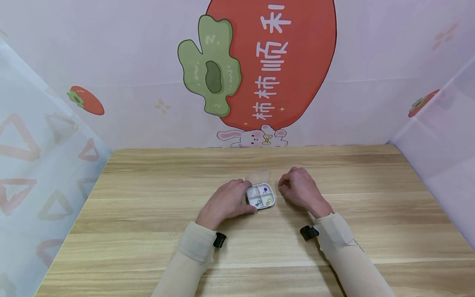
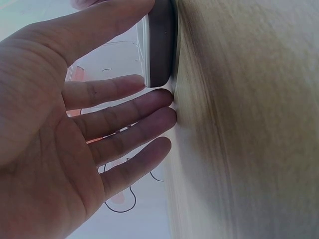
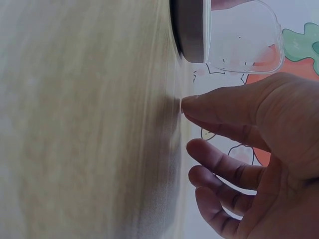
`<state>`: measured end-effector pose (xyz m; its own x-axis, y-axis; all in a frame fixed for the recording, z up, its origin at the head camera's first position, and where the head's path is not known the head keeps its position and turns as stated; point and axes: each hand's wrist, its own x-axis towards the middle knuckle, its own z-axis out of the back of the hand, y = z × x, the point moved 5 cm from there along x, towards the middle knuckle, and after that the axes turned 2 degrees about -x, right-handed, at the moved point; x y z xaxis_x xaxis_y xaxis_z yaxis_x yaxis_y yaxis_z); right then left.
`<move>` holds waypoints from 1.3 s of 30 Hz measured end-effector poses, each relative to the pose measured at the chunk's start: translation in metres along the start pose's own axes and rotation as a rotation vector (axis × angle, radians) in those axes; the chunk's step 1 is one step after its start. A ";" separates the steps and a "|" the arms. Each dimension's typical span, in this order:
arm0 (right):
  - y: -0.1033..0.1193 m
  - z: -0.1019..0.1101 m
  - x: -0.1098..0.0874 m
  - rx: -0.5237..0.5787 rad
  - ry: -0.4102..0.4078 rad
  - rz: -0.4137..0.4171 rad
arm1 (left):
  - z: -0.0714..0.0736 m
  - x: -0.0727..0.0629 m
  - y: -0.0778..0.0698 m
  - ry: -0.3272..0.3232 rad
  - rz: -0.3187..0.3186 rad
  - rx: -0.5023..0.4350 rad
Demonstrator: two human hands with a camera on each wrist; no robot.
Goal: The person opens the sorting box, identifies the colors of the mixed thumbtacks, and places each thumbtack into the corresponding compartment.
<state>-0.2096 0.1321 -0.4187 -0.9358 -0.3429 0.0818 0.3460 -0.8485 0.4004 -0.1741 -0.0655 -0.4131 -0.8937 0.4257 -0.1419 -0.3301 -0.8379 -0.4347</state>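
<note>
A small white pill box (image 1: 261,196) with four compartments lies on the wooden table, its clear lid (image 1: 264,177) swung open toward the back. Tiny purple, yellow-green and bluish pieces lie in its compartments. My left hand (image 1: 229,201) holds the box from the left, thumb at the near edge and index finger at the far corner; its other fingers reach to the tabletop in the left wrist view. Right of the box, my right hand (image 1: 299,188) has thumb and index finger pinched together close over the table. A tiny pale piece (image 3: 182,106) shows at those fingertips.
The wooden tabletop (image 1: 148,235) runs back to a printed cloth backdrop (image 1: 141,111) with a large red persimmon. More printed cloth rises at the left and right sides. A small black camera (image 1: 309,233) sits on the right wrist, another (image 1: 219,240) on the left.
</note>
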 end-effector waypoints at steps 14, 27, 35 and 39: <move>0.003 0.001 0.000 0.033 -0.007 -0.005 | 0.000 -0.001 0.000 -0.006 -0.003 0.004; 0.007 0.006 -0.001 0.086 -0.011 -0.038 | 0.001 -0.001 0.000 -0.011 -0.009 -0.005; 0.010 0.009 -0.001 0.119 -0.001 -0.066 | 0.000 0.000 0.000 -0.002 -0.001 -0.007; 0.010 0.009 -0.001 0.137 0.007 -0.080 | 0.000 0.000 0.000 -0.001 0.000 -0.003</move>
<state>-0.2056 0.1275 -0.4066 -0.9592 -0.2800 0.0382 0.2576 -0.8107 0.5258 -0.1739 -0.0653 -0.4129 -0.8941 0.4251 -0.1410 -0.3290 -0.8371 -0.4370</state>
